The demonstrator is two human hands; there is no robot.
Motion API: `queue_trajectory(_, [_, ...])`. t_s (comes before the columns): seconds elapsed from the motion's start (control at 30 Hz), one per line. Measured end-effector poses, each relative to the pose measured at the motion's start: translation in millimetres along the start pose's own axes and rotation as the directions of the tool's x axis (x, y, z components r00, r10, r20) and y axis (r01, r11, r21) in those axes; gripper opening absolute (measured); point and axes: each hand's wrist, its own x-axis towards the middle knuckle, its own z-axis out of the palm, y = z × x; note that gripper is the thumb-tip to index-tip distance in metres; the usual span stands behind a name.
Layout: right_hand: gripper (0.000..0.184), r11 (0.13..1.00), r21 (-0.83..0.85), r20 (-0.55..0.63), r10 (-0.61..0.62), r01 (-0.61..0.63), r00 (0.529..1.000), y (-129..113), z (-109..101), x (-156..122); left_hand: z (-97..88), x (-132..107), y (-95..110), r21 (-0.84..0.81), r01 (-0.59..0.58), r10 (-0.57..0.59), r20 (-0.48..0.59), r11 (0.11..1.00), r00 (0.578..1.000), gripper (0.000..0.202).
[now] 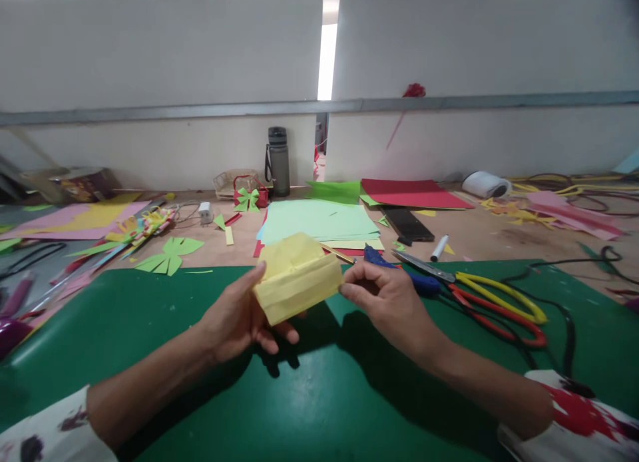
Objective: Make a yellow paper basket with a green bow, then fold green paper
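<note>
A folded yellow paper piece, box-like in shape, is held above the green mat. My left hand grips its left side, with the thumb on top and the other fingers beneath. At the paper's right corner, the thumb and forefinger of my right hand are pinched together. Right behind that hand lies a blue glue gun. Scissors with red and yellow handles rest to its right.
Behind the mat sit a stack of pale green paper, red sheets, a phone, a white marker and a grey bottle. Green paper cutouts lie at left. A black cable crosses the mat's right side.
</note>
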Motion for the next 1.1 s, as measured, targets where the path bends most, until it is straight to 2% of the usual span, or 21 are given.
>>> queue_trajectory(0.07, [0.015, 0.987, 0.12, -0.038, 0.111, -0.105, 0.993, 4, -1, 3, 0.6, 0, 2, -0.021, -0.091, 0.088, -0.109, 0.996, 0.99, 0.057])
queue_trajectory(0.1, [0.018, 0.976, 0.168, -0.053, 0.147, -0.136, 0.988, 6, -2, 5, 1.2, 0, 2, 0.001, -0.165, 0.162, -0.191, 0.986, 0.968, 0.052])
queue_trajectory(0.17, [0.023, 0.96, 0.223, -0.068, 0.185, -0.166, 0.98, 10, -3, 7, 3.4, -2, 2, 0.127, -0.312, 0.337, -0.324, 0.942, 0.884, 0.037])
queue_trajectory(0.2, [0.024, 0.956, 0.237, -0.062, 0.194, -0.174, 0.979, 11, -3, 8, 5.1, -3, 2, 0.219, -0.366, 0.423, -0.355, 0.905, 0.834, 0.031])
queue_trajectory(0.27, [0.026, 0.95, 0.25, -0.047, 0.202, -0.184, 0.978, 13, -2, 8, 8.9, -6, 2, 0.388, -0.429, 0.562, -0.356, 0.816, 0.747, 0.022])
queue_trajectory(0.37, [0.026, 0.953, 0.231, -0.021, 0.207, -0.197, 0.978, 12, -1, 6, 12.9, -9, 4, 0.5, -0.457, 0.65, -0.332, 0.736, 0.684, 0.017])
queue_trajectory(0.43, [0.025, 0.958, 0.197, -0.008, 0.212, -0.206, 0.977, 13, -1, 6, 13.3, -9, 6, 0.514, -0.455, 0.657, -0.33, 0.727, 0.678, 0.017])
queue_trajectory(0.67, [0.025, 0.969, 0.139, 0.012, 0.202, -0.202, 0.979, 18, 1, 4, 11.5, -4, 6, 0.491, -0.413, 0.611, -0.363, 0.767, 0.704, 0.013])
queue_trajectory(0.87, [0.025, 0.97, 0.141, -0.017, 0.204, -0.2, 0.979, 15, 1, 4, 7.4, -5, 3, 0.455, -0.434, 0.594, -0.309, 0.778, 0.742, 0.015])
queue_trajectory(0.97, [0.025, 0.968, 0.161, -0.03, 0.197, -0.19, 0.98, 14, 2, 4, 5.5, -4, 2, 0.477, -0.43, 0.602, -0.302, 0.767, 0.739, 0.015])
queue_trajectory(1.1, [0.023, 0.967, 0.176, -0.036, 0.194, -0.185, 0.98, 13, 4, 4, 6.5, -2, 2, 0.47, -0.396, 0.581, -0.36, 0.789, 0.73, 0.012])
